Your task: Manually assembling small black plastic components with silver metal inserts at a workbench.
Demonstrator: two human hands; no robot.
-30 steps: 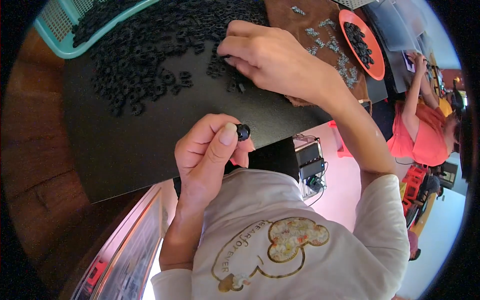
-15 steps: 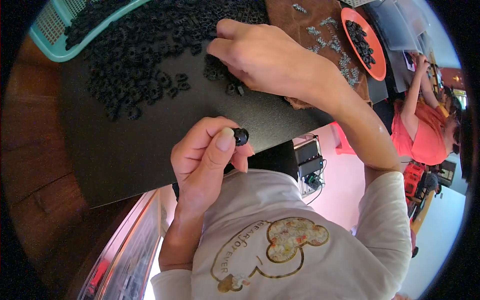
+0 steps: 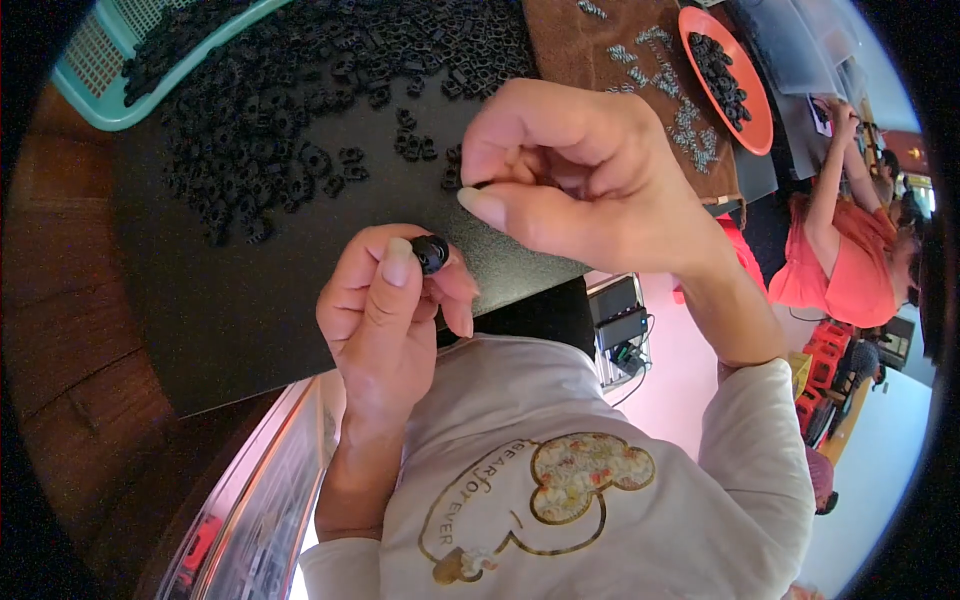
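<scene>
My left hand [image 3: 375, 310] is closed in a pinch, thumb against fingers, on a small black rounded plastic piece [image 3: 430, 254] held just above the near part of the black table [image 3: 280, 320]. Up and to the right, my right hand [image 3: 575, 180] is curled with its thumb against the index finger; a dark sliver shows at the thumb tip, too small to name. Close to those fingertips lie a few loose black plastic parts [image 3: 412, 140]. Beyond both hands spreads a large heap of similar parts [image 3: 300, 100].
A teal plastic basket [image 3: 110, 110] with black parts stands at the far left. On a brown cloth [image 3: 575, 50] lie several small metal springs [image 3: 685, 130]. An orange plate [image 3: 757, 110] holds black pieces at the right. Farther right, a person in red [image 3: 840, 265] sits.
My right hand has lifted off the parts and come nearer and right, its fingers turned into a pinch. My left hand, still holding the black piece, has shifted slightly left and up.
</scene>
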